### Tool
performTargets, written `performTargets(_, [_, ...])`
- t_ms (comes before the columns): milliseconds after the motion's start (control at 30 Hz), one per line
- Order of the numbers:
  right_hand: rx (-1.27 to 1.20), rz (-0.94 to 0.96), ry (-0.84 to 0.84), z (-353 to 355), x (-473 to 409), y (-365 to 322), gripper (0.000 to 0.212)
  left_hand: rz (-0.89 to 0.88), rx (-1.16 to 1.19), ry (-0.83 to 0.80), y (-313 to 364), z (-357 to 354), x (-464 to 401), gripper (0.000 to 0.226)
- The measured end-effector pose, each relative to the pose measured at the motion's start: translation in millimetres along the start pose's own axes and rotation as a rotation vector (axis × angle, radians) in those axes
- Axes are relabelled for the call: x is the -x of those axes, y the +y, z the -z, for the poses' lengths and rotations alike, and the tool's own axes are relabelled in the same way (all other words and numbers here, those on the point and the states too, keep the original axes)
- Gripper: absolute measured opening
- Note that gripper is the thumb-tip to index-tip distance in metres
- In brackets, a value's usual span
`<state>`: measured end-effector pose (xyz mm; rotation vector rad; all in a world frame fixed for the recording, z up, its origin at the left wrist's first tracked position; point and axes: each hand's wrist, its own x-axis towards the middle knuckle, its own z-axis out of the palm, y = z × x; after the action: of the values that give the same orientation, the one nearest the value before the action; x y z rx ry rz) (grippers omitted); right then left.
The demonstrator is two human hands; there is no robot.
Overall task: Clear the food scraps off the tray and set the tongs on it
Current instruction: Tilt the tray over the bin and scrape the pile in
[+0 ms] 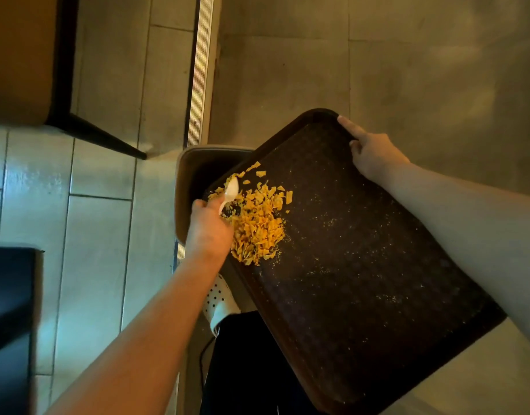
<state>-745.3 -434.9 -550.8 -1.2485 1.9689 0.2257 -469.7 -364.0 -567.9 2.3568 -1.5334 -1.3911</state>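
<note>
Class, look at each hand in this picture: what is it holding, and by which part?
The left hand grips a white utensil, apparently a spoon, by its handle. The right hand holds the dark tray by its far rim.

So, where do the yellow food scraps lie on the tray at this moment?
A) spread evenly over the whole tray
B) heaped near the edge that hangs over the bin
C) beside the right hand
B: the food scraps are heaped at the tray edge over the bin, next to the left hand, far from the right hand.
</note>
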Motion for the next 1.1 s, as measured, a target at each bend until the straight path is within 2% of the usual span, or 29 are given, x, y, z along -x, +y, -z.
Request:
performTargets(133, [-0.022, -0.001, 0.011, -1.2, 0.5, 0.1, 0.053, 0.048, 0.001, 0.038, -19.5, 9.3, 0.0, 0.049])
performTargets(233, [-0.004, 0.016, 0.018, -1.8, -0.4, -1.7, 0.053, -0.006, 0.016, 0.052, -9.8, 9.9, 2.1, 0.050])
performTargets(367, [-0.020, 0.031, 0.021, -2.0, 0.4, -3.5, 0.052, -0.128, 0.029, -0.030, 22.8, 6.2, -11.6, 0.051])
performTargets(500, [-0.008, 0.029, 0.015, -2.9, 1.6, -4.8, 0.053, -0.096, 0.014, -0.088, 34.7, 3.8, -25.6, 0.055])
performTargets(833, [0.018, 0.037, 0.019, -0.9, 1.1, -7.6, 0.052, 0.057, -0.024, 0.017, -31.3, 18.9, 4.3, 0.051])
performTargets(967, [0.023, 0.040, 0.025, -2.3, -1.4, -5.7, 0.052, -0.048, -0.010, 0.094, -39.8, 19.4, 16.5, 0.047])
performTargets(1100, [-0.008, 0.034, 0.013, -2.6, -1.4, -3.6, 0.051, -0.086, -0.055, 0.044, -38.3, 12.4, 17.1, 0.047])
